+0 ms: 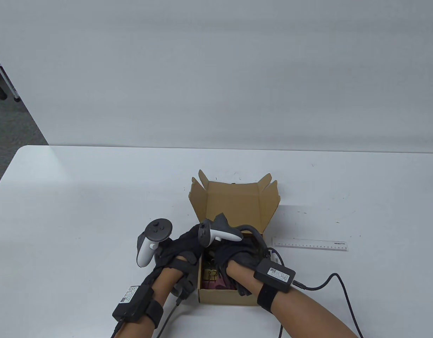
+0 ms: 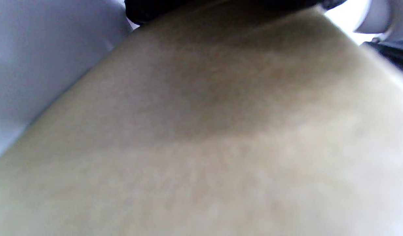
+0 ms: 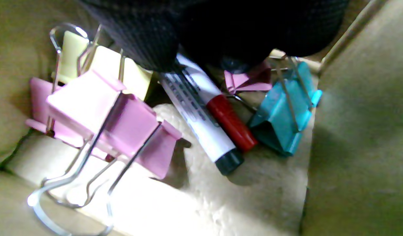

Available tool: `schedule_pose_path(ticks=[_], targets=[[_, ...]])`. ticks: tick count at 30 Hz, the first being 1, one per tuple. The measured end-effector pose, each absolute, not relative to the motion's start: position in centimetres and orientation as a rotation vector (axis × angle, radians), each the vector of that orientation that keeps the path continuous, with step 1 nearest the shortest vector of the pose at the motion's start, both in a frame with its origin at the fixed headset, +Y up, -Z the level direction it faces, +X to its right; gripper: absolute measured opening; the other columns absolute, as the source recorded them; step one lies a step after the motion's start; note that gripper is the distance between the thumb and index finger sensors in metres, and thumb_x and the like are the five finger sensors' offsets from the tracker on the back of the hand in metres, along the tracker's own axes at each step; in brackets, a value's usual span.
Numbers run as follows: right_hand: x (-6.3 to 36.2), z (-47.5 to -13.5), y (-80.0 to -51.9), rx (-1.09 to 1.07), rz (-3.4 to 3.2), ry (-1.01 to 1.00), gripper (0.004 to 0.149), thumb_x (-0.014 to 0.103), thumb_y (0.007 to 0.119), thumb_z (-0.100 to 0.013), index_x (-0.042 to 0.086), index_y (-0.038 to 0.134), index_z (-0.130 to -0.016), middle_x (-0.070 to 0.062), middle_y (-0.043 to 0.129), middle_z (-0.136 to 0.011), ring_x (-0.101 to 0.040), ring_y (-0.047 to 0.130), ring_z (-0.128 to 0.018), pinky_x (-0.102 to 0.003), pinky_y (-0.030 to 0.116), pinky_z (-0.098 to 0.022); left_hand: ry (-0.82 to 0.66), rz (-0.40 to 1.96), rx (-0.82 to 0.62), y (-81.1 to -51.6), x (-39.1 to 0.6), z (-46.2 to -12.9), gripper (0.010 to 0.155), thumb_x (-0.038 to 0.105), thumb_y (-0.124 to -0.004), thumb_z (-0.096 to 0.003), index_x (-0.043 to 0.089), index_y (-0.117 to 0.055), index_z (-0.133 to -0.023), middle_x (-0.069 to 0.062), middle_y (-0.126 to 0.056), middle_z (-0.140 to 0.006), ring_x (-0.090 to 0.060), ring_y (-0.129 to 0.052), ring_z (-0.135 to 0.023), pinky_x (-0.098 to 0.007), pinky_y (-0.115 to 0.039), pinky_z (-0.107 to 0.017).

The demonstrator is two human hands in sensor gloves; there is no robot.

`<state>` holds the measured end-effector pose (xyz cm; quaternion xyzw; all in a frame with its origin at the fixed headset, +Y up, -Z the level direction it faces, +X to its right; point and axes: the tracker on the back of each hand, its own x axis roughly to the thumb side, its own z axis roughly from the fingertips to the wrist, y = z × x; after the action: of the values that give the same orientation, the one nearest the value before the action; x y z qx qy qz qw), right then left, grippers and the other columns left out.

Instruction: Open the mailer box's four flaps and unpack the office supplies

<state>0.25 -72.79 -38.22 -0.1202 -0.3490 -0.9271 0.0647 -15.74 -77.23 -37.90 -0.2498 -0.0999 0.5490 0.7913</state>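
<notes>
The brown mailer box (image 1: 223,297) stands open near the table's front, its lid (image 1: 234,207) raised at the back. My left hand (image 1: 183,246) is at the box's left wall, and the left wrist view shows only close cardboard (image 2: 221,131) with the glove over its top edge. My right hand (image 1: 234,257) reaches down into the box. In the right wrist view its fingers (image 3: 149,32) lie on the upper ends of a white marker with a black cap (image 3: 201,131) and a red-capped marker (image 3: 230,123). Whether they grip is hidden. Pink binder clips (image 3: 116,124), a yellow clip (image 3: 100,65) and a teal clip (image 3: 283,118) lie around them.
A clear ruler (image 1: 309,244) lies on the white table (image 1: 79,211) just right of the box. Cables run from my wrists off the table's front edge.
</notes>
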Motion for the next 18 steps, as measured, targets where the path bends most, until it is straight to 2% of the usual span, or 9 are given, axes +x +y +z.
schedule_pose_path(ticks=[8, 18], targets=[[0.57, -38.69, -72.96, -0.357, -2.812, -1.094, 0.052, 0.037, 0.087, -0.059, 0.011, 0.07, -0.102, -0.008, 0.08, -0.094, -0.032, 0.088, -0.055, -0.049, 0.074, -0.045, -0.214, 1.181, -0.537, -77.28, -15.76, -37.91, 0.067, 0.063, -0.058, -0.0633, 0.029, -0.041, -0.119, -0.015, -0.054, -0.123, -0.05, -0.051, -0.111, -0.066, -0.031, -0.082], [0.81, -39.05, -73.27, -0.337, -2.828, -1.173, 0.051, 0.036, 0.09, -0.059, 0.007, 0.073, -0.098, -0.01, 0.084, -0.086, -0.033, 0.086, -0.052, -0.051, 0.071, -0.047, -0.214, 1.182, -0.537, -77.29, -15.8, -37.88, 0.067, 0.063, -0.058, -0.0634, 0.029, -0.041, -0.119, -0.015, -0.055, -0.123, -0.05, -0.051, -0.111, -0.066, -0.031, -0.082]])
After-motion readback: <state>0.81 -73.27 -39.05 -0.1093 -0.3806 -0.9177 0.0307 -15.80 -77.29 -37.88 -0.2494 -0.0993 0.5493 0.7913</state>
